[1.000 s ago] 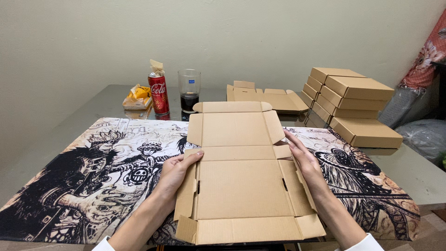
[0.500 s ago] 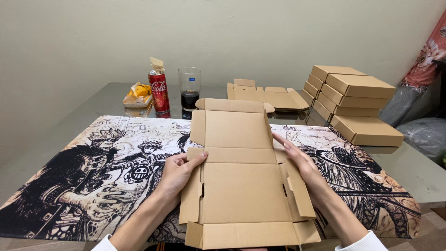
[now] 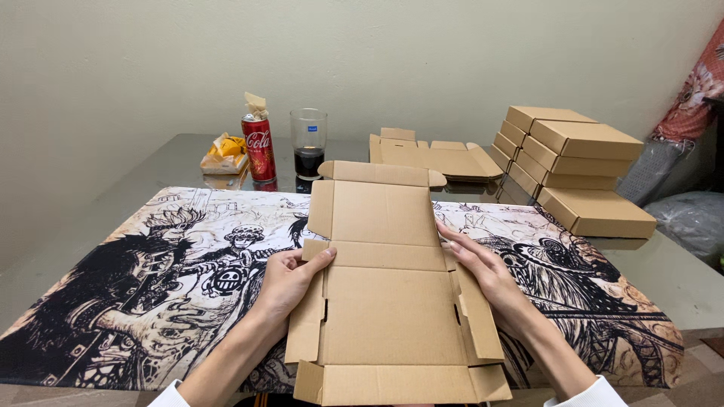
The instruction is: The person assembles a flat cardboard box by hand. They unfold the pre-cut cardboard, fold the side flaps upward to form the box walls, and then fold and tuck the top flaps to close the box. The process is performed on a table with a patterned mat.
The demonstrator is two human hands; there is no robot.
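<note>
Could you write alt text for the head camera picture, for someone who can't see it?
Two bare hands, the left hand and right hand, press the side flaps of a flat cardboard box blank lying on an illustrated mat. Behind stand a red can, a glass of dark drink and stacked folded boxes.

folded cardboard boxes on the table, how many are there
About 6: one low at the front right, the rest stacked in two tiers behind, topped by two. More may be hidden behind.
</note>
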